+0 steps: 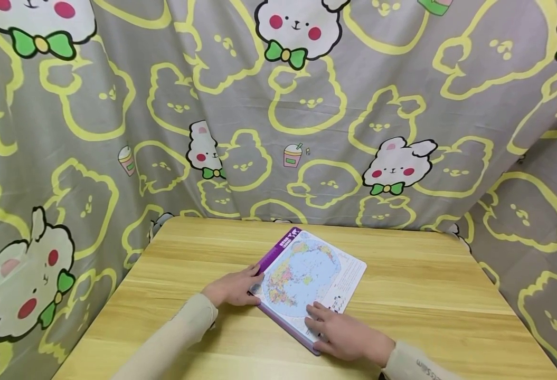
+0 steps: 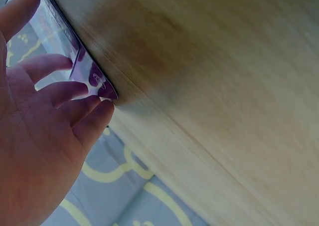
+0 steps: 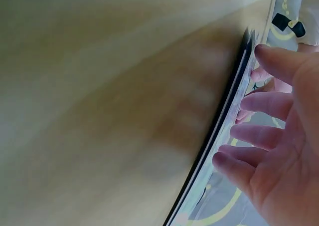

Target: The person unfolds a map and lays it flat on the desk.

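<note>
A flat, book-like world map board lies at an angle on the wooden table, with a printed blue map on top and a purple strip along its left side. My left hand touches its left corner, fingers over the edge. At the near right corner, my right hand rests with its fingers spread on the printed face. In the left wrist view, fingertips of the left hand meet the purple corner. Stacked dark edges of the board show beside the right hand in the right wrist view.
The wooden table extends around the board on all sides. Behind it and at both sides hangs a grey curtain with yellow outlines and white cartoon animals, close to the table's far edge.
</note>
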### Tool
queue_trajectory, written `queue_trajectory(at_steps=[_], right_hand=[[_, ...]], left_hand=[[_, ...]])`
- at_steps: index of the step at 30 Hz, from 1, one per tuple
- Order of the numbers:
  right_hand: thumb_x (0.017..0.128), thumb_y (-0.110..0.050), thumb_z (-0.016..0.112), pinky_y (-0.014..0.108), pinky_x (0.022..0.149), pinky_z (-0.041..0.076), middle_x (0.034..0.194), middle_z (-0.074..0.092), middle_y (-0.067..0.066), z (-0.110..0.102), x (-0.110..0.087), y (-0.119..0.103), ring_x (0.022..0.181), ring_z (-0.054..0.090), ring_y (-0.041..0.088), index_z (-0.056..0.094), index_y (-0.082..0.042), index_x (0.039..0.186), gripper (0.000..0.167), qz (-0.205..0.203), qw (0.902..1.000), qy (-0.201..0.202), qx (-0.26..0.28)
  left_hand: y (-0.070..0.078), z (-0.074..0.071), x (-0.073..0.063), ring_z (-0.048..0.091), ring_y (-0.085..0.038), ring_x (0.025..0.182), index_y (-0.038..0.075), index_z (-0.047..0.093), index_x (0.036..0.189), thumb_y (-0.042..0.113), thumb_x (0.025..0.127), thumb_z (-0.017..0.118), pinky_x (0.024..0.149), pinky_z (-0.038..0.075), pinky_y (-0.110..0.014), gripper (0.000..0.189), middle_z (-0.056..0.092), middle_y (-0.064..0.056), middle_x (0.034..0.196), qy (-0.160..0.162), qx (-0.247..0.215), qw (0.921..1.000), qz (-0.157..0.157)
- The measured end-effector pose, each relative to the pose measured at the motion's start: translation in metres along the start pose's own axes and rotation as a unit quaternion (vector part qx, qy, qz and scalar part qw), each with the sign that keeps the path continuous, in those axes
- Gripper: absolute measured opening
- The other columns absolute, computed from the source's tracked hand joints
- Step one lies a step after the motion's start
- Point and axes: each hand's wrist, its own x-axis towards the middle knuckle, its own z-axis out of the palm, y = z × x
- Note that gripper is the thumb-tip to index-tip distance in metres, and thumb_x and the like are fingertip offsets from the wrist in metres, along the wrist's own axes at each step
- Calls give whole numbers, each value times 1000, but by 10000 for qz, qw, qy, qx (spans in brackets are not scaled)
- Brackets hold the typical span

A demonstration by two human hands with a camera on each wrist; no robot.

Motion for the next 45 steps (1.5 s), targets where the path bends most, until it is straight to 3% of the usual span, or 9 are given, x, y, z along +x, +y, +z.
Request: queue_trajectory(at_steps=[16, 45], right_hand=[[93, -52, 51, 45, 97, 44, 141, 43, 21, 7, 4, -6, 127, 41, 41, 53, -5, 134, 63, -6, 9998, -154, -138], [93, -41, 56, 46, 100, 40, 145, 39, 18, 0, 1, 9, 131, 37, 40, 50, -7, 137, 56, 223, 9988, -437, -28]], left_hand=[[0, 1, -1, 25, -31, 139, 9, 39, 145, 50, 85, 64, 107, 32, -45, 76, 25, -18, 152, -22, 55, 10000, 28], [5, 1, 5, 25, -34, 138, 6, 40, 144, 53, 83, 65, 106, 33, -44, 80, 26, -22, 150, 35, 98, 9999, 0]])
